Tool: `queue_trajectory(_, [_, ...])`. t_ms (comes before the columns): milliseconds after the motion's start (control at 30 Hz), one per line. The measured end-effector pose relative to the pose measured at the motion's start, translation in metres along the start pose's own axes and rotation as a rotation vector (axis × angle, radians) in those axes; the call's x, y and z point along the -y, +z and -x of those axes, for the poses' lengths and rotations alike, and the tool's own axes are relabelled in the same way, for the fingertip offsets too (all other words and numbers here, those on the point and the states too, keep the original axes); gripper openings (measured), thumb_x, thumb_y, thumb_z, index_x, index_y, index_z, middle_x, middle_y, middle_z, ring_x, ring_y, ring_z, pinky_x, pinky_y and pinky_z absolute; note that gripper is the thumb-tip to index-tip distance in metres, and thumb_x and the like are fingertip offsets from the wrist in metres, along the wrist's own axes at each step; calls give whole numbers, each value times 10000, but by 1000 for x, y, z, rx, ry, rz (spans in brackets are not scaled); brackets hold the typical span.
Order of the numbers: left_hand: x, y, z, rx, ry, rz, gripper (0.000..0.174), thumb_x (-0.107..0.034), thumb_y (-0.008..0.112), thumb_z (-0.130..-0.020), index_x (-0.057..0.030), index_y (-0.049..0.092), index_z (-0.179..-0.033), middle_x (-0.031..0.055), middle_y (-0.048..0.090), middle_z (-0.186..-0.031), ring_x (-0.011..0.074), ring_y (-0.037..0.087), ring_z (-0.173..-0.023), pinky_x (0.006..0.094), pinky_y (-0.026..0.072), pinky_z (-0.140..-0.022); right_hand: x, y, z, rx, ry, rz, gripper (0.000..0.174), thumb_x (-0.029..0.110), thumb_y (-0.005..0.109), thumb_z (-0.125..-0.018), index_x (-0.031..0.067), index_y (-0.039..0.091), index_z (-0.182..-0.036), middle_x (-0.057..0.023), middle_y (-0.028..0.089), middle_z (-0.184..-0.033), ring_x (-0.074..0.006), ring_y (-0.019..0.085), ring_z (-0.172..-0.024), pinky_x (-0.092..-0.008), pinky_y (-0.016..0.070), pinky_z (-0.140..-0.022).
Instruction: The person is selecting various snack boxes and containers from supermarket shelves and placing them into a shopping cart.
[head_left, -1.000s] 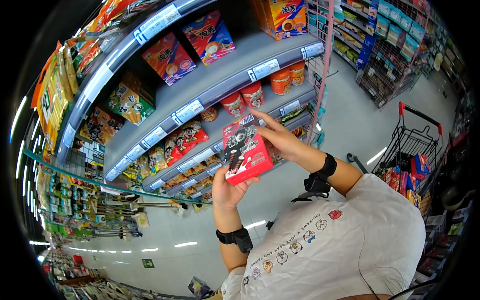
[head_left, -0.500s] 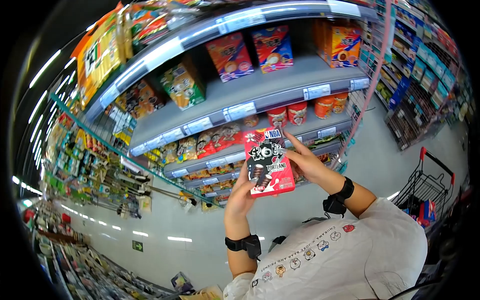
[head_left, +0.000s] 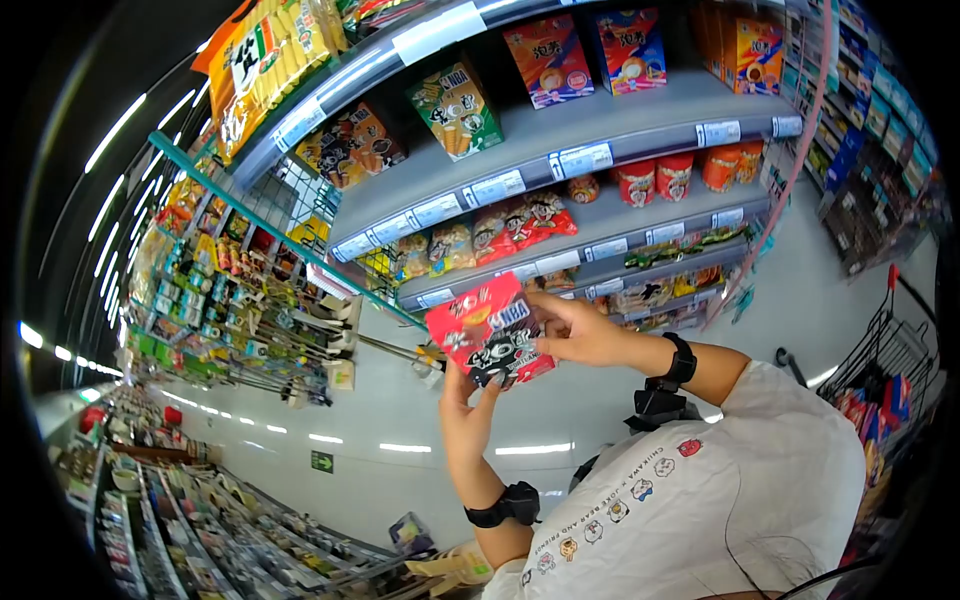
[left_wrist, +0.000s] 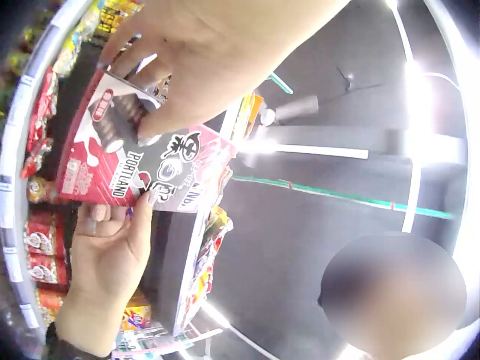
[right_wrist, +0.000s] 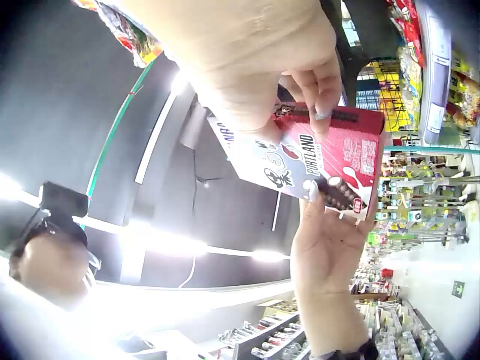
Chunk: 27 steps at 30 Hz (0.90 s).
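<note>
Between both hands is a red and black snack box (head_left: 478,345) marked NBA and PORTLAND, with dark wafer rolls pictured on its front. It tilts in the head view so that its red end face shows. My left hand (head_left: 466,420) grips the lower end, thumb on the printed front. From the other side, my right hand (head_left: 575,330) holds the box with its thumb on the front and fingers along the edge. In the left wrist view, the right thumb presses near the lettering on the box (left_wrist: 105,165). Some fingertips are hidden behind it.
A shelf rack (head_left: 520,125) ahead holds snack boxes, including a green NBA box (head_left: 455,110), red tubs (head_left: 636,184) and red bags (head_left: 520,228). A shopping cart (head_left: 880,350) with packages stands at the right. Hanging goods (head_left: 240,290) line the left, beyond a teal post.
The box has tipped from front-facing to showing its end face, still held by both hands. Shelf and goods have shifted right in the head view as the camera turned.
</note>
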<state>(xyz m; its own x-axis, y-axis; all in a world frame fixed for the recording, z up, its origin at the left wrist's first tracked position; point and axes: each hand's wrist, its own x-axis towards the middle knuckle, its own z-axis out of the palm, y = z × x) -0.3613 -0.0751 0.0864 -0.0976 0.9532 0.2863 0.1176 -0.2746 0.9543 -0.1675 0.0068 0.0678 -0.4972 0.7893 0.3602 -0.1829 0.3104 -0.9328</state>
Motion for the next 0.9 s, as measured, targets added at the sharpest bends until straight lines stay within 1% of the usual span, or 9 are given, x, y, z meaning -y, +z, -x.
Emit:
queue_trajectory(100, [-5,-21,8,-47,-2,-545,446,14,618,-787,20,486,-1213,120,616,-1043,211,581,-979,334,436,-878,8,22,-1,-5,-88,210,551,69,652,-764,81,452,-1277,-71,603,-910,-102,563,-591,-251,462,-548])
queue_trajectory(233, [13,-31,5,-170,36,-675,372,-54,663,-771,20,555,-1120,165,619,-1049,250,593,-967,337,439,-870,11,32,-11,5,-178,351,527,25,649,-723,121,511,-1222,-87,577,-983,-158,598,-693,-270,491,-621])
queue_trajectory(333, [7,-29,-13,-209,221,-642,471,-78,685,-744,-14,525,-1182,153,591,-1140,268,594,-1017,335,451,-859,-1,31,-28,-35,-371,438,526,-12,643,-707,133,525,-1199,-104,527,-1084,-186,602,-777,-290,506,-676])
queue_trajectory(433, [7,-24,-35,-265,33,-322,579,-84,691,-741,-25,474,-1275,148,572,-1175,221,598,-1000,314,466,-845,-15,21,-53,-33,-470,500,517,-35,638,-695,149,546,-1168,-120,470,-1172,-217,602,-837,-309,514,-707])
queue_trajectory(467, [13,-23,-44,-291,71,-292,658,-89,697,-737,-31,421,-1332,144,572,-1163,187,600,-964,292,477,-833,-19,18,-61,-28,-486,504,510,-37,638,-693,153,552,-1159,-125,458,-1186,-226,605,-849,-315,517,-706])
queue_trajectory(633, [33,-22,-103,-460,354,-562,628,-110,719,-724,-11,453,-1285,133,588,-1096,207,603,-933,292,492,-808,-23,-8,-119,-66,-727,600,504,0,668,-708,196,561,-1160,-150,432,-1215,-265,608,-928,-340,535,-791])
queue_trajectory(767, [33,-16,-165,-546,471,-648,554,-130,728,-723,9,500,-1208,145,572,-1109,239,587,-954,318,484,-820,-15,-36,-166,-8,-683,562,537,21,668,-734,218,521,-1212,-172,400,-1261,-308,544,-1070,-369,501,-884])
queue_trajectory(833, [32,-14,-193,-577,518,-621,556,-141,733,-721,12,502,-1202,150,569,-1109,253,581,-965,330,478,-834,-10,-49,-183,45,-647,514,583,-5,655,-730,147,470,-1262,-183,354,-1302,-310,514,-1112,-371,476,-920])
queue_trajectory(900, [23,-15,-213,-559,617,-874,594,-210,749,-714,20,493,-1198,156,562,-1125,271,570,-1003,341,468,-855,-3,-56,-198,62,-588,450,605,-18,653,-724,100,445,-1279,-184,334,-1319,-306,512,-1116,-363,471,-925])
